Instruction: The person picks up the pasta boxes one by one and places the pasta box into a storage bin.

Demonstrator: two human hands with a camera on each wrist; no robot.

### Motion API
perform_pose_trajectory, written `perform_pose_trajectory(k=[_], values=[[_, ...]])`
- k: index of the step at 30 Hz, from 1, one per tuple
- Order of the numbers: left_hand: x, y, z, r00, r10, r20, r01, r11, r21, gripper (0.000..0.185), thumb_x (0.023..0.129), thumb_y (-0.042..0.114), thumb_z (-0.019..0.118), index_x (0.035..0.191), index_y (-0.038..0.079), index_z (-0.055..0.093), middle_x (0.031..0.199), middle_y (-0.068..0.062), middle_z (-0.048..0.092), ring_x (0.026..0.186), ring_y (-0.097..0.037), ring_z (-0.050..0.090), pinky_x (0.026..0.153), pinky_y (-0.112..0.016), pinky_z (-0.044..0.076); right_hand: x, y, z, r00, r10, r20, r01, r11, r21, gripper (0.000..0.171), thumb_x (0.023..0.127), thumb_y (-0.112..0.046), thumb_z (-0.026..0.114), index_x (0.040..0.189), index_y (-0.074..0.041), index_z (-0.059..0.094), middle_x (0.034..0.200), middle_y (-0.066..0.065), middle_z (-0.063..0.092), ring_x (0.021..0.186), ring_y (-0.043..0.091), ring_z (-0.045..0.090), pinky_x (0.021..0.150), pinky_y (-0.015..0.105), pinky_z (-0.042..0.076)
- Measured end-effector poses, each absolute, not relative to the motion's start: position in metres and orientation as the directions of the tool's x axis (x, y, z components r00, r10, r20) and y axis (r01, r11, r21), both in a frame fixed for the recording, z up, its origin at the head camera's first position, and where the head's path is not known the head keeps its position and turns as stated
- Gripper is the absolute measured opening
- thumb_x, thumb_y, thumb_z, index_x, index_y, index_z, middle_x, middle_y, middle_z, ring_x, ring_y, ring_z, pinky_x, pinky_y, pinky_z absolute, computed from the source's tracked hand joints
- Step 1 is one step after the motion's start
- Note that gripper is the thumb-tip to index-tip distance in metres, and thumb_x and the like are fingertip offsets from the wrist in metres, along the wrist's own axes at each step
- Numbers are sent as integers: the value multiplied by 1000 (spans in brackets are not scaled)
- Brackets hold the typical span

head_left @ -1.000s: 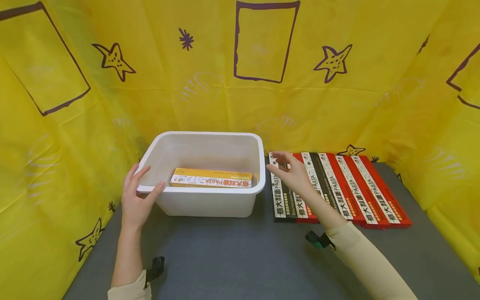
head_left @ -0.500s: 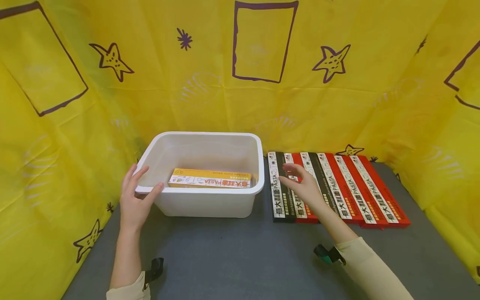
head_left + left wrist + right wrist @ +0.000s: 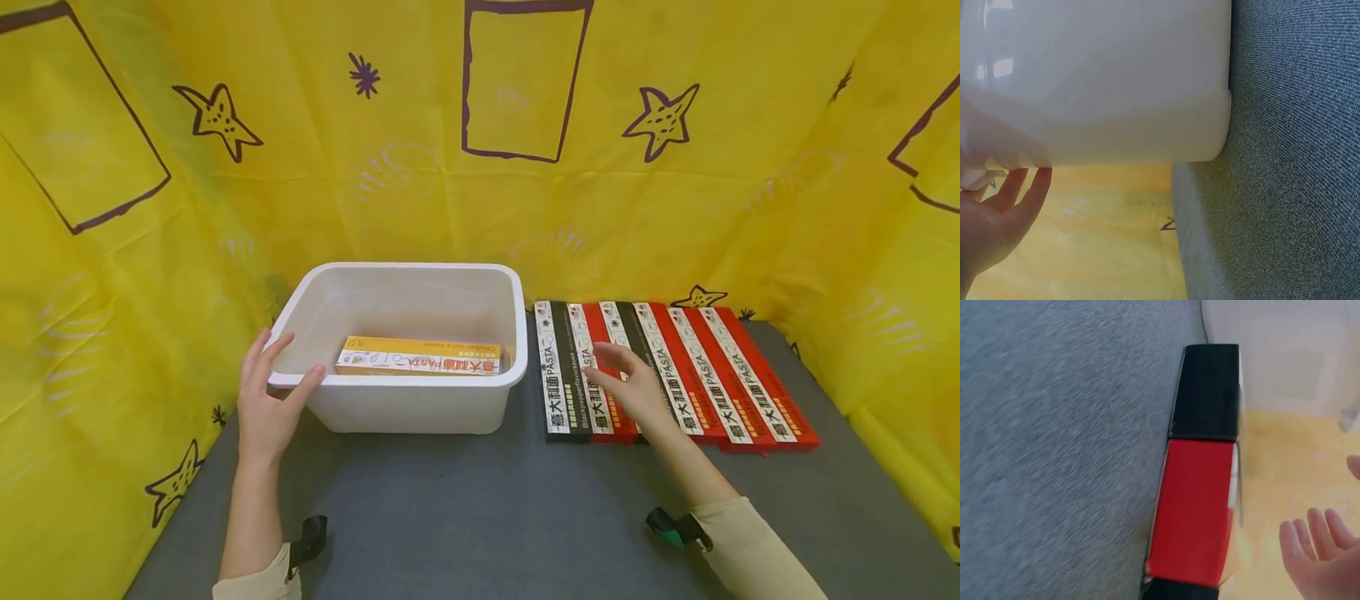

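A white plastic tub (image 3: 408, 268) stands on the grey table, with one yellow pasta box (image 3: 420, 357) lying flat inside. My left hand (image 3: 266, 400) rests on the tub's near left corner, fingers straight and thumb along the rim; the left wrist view shows its open palm (image 3: 997, 219) beside the tub wall (image 3: 1104, 81). To the tub's right lies a row of several long pasta boxes, a black one (image 3: 558, 367) nearest the tub, then red ones (image 3: 720, 375). My right hand (image 3: 630, 383) hovers open over that row, holding nothing; its fingers (image 3: 1322, 550) show above the box ends (image 3: 1194, 506).
Yellow cloth with purple stars (image 3: 225, 208) walls in the table on the left, back and right. Grey table surface (image 3: 480, 517) stretches in front of the tub and boxes. The boxes lie close against the tub's right side.
My right hand has drawn back from near the tub's right rim, moving right and toward me over the boxes. The left hand has stayed on the tub corner.
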State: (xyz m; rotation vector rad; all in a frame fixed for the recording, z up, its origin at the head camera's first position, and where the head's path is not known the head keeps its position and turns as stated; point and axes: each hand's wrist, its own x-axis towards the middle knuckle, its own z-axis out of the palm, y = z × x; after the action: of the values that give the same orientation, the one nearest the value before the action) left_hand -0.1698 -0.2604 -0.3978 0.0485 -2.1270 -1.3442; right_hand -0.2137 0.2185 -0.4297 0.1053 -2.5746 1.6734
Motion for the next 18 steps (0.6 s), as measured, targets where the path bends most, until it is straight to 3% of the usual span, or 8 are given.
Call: perform_pose_trajectory(k=[8, 18], values=[[-169, -261, -396, -816, -343, 465, 272, 483, 832, 56, 81, 16, 77, 134, 13, 60, 154, 1, 34, 141, -25, 28, 108, -60, 25, -206, 242, -437, -998, 49, 43, -18, 425, -905, 61, 91, -32, 70, 142, -7, 47, 138, 15, 52, 125, 33, 47, 91, 45, 44], [-168, -261, -396, -826, -336, 452, 262, 480, 837, 58, 81, 16, 77, 135, 14, 59, 154, -2, 33, 140, -25, 29, 107, -61, 28, -194, 281, -438, -979, 188, 80, 24, 495, -869, 60, 92, -35, 67, 140, -5, 48, 135, 19, 53, 120, 33, 48, 87, 41, 39]])
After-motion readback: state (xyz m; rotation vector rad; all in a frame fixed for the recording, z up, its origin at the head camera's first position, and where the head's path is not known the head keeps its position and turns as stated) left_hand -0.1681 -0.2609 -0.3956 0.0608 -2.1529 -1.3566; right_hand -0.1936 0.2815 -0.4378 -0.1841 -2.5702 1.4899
